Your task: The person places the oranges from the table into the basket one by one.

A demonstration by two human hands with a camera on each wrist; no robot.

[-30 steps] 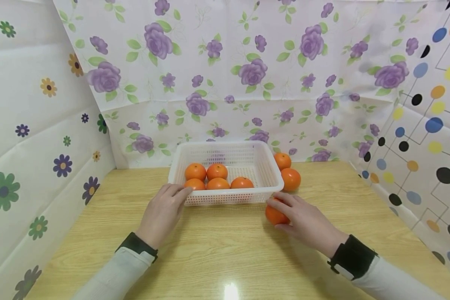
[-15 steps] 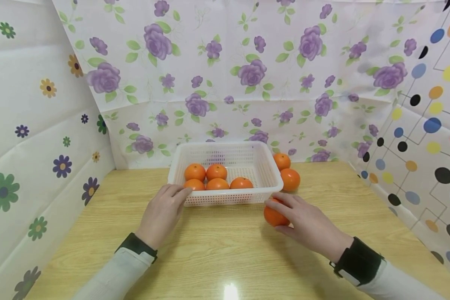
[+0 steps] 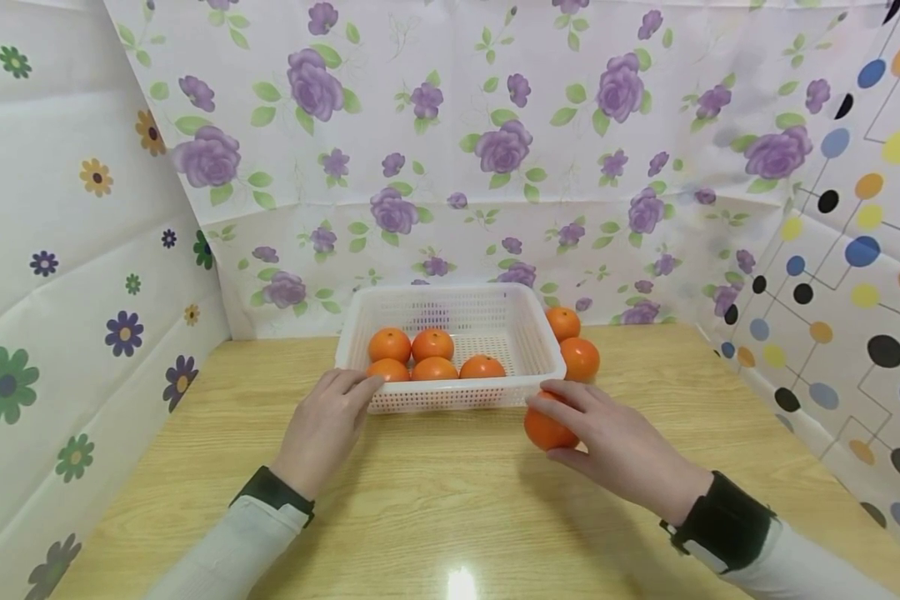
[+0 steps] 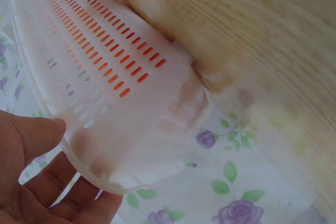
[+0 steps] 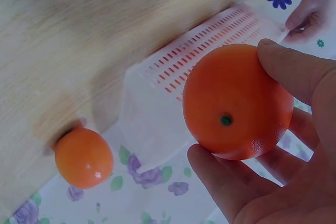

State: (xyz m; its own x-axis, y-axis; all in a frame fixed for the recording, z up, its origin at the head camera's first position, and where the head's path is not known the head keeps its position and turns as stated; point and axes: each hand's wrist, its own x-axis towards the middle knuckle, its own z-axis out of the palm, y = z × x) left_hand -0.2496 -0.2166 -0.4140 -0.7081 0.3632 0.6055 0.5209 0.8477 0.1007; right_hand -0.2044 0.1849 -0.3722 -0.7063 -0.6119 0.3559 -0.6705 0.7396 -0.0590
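Observation:
At the front left corner of a white plastic basket point(image 3: 528, 384), my left hand point(image 3: 325, 427) grips the rim. In the left wrist view, the thumb point(image 4: 44, 136) lies on one side of the basket wall point(image 4: 142, 145), the fingers on the other. My right hand point(image 3: 621, 446) holds an orange point(image 3: 547, 423) by the basket's front right corner. Seen from the right wrist, thumb and fingers wrap this orange point(image 5: 236, 103), its green stem spot showing. Several more oranges point(image 3: 435, 368) sit in the basket, mostly along its left and front.
Two other oranges, a nearer one point(image 3: 581, 359) and a farther one point(image 3: 563, 323), rest on the wooden table point(image 3: 420, 517) against the basket's right side. A flowered sheet point(image 3: 450, 167) stands behind the basket, and patterned sheets flank the table left and right.
The right hand and its orange have risen a little and shifted slightly left, close to the basket's front corner. My left hand stays on the rim.

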